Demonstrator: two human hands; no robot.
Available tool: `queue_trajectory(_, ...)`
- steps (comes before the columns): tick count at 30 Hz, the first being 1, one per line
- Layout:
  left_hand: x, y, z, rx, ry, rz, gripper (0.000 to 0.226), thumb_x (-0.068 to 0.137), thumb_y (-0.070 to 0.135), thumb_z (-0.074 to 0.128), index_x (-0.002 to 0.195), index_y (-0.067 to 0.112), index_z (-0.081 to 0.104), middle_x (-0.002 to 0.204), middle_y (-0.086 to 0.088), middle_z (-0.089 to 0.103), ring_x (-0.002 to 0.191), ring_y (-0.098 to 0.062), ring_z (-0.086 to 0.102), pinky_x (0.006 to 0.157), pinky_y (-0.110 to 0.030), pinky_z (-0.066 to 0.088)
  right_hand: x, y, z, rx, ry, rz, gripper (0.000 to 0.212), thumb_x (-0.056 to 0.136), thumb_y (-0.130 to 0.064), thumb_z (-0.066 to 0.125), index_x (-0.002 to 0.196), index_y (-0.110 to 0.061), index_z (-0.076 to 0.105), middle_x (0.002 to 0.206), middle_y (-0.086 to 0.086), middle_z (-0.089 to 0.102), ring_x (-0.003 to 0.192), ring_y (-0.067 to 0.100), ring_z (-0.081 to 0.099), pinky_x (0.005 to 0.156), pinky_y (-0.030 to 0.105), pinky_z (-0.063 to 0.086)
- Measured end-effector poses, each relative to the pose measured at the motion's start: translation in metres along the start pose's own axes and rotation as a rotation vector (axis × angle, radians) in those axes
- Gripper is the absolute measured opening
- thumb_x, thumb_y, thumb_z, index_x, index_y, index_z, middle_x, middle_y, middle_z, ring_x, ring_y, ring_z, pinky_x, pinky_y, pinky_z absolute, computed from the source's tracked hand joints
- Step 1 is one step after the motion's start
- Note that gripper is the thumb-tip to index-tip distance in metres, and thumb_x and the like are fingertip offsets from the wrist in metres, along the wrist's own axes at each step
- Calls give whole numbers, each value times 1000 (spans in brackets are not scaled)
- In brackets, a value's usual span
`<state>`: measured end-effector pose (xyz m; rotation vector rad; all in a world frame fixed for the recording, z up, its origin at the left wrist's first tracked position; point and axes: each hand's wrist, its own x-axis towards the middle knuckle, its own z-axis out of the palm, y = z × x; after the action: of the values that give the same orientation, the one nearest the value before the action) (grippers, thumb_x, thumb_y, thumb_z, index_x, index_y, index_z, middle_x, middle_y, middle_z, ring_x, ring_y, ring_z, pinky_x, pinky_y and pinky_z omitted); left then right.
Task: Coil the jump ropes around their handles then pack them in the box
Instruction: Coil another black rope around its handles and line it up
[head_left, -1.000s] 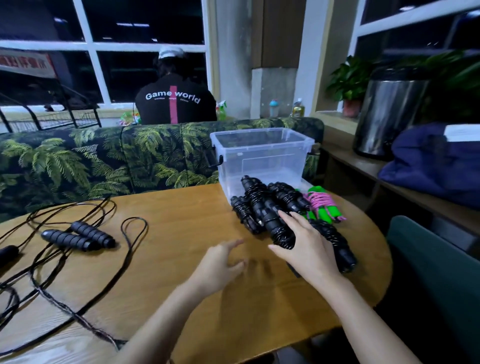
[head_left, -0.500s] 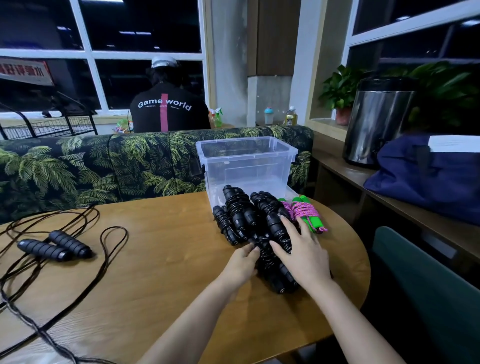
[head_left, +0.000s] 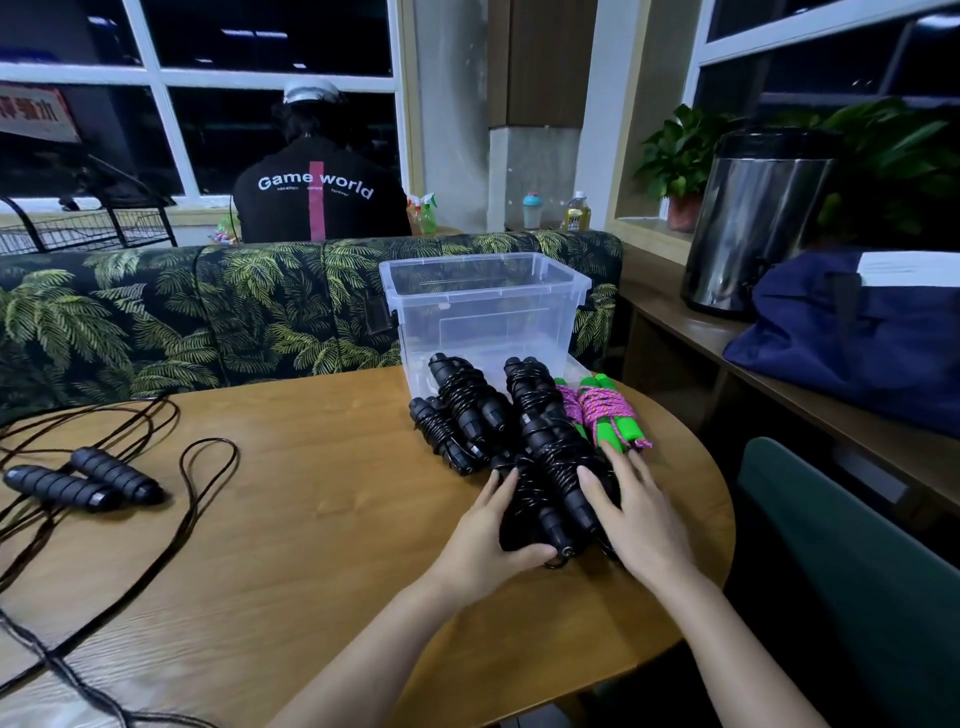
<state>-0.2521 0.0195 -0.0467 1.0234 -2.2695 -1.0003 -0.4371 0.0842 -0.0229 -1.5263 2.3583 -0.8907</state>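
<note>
Wooden worktop (head_left: 311, 519), right edge: left grip (head_left: 483, 545) curls round the nearest coiled black rope (head_left: 548, 488), right grip (head_left: 641, 519), fingers spread flat, hides its right side; clear box (head_left: 483, 312) at far edge; uncoiled rope (head_left: 83, 480) cut off leftward.

It looked like a café: booth sofa (head_left: 156, 322), wooden table (head_left: 311, 493), steel urn (head_left: 753, 223), potted plant (head_left: 675, 150), sign (head_left: 36, 111) in the window.
</note>
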Motion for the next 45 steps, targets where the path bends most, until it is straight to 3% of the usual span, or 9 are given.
queue_trajectory(3,3,-6,5,23,43,1,104,79,49,76,157,27,11,164,2,8,151,-11,2,122,-31,16,2,-1,4,89,5,-51,64,93,-67,31,151,-42,29,158,-11,32,140,26,36,105,44,39)
queue_trajectory(6,2,-11,3,79,35,-7,104,76,59,72,156,32,11,165,-1,8,152,-17,8,122,-38,18,4,-5,-2,-12,17,-60,67,90,-71,27,151,-42,28,157,-11,33,139,25,38,102,43,42)
queue_trajectory(12,-13,-10,-39,188,105,-11,90,86,57,62,157,23,17,162,-2,22,150,-19,15,122,-35,18,-10,-33,-16,-235,87,-163,66,95,-65,32,154,-39,20,161,-8,23,148,20,16,104,42,41)
queue_trajectory(19,-73,-20,-117,334,257,-13,73,92,52,57,153,22,30,157,-2,35,145,-20,30,117,-40,28,-44,-113,4,-192,127,-436,79,84,-71,17,149,-33,37,153,-11,40,142,18,32,115,36,30)
queue_trajectory(22,-106,-34,-148,409,345,-20,70,91,49,60,151,21,35,152,-2,42,140,-20,39,114,-43,34,-56,-153,28,-140,70,-539,76,86,-71,18,150,-34,37,152,-13,41,142,12,31,113,35,34)
queue_trajectory(26,-151,-65,-189,447,423,-94,68,91,49,61,150,24,37,151,0,43,139,-19,40,112,-45,36,-69,-207,72,-64,-38,-644,59,97,-59,38,150,-35,34,151,-15,40,142,9,30,110,37,38)
queue_trajectory(35,-191,-149,-268,446,524,-246,61,88,38,70,143,19,49,141,-2,55,126,-21,53,104,-43,45,-59,-304,167,-84,-236,-813,54,101,-51,39,152,-35,28,153,-16,36,143,9,27,110,34,36)
queue_trajectory(39,-174,-183,-292,519,525,-338,64,88,34,71,145,18,47,146,-7,49,131,-28,48,107,-44,41,-36,-332,199,-123,-299,-840,54,102,-50,37,153,-35,26,155,-15,34,144,13,24,110,35,33)
queue_trajectory(45,-144,-221,-314,766,354,-644,71,90,54,59,151,45,25,163,-1,15,138,-35,31,110,-43,31,-3,-364,260,-236,-397,-862,66,99,-48,47,156,-30,18,156,-6,35,146,24,20,117,40,24)
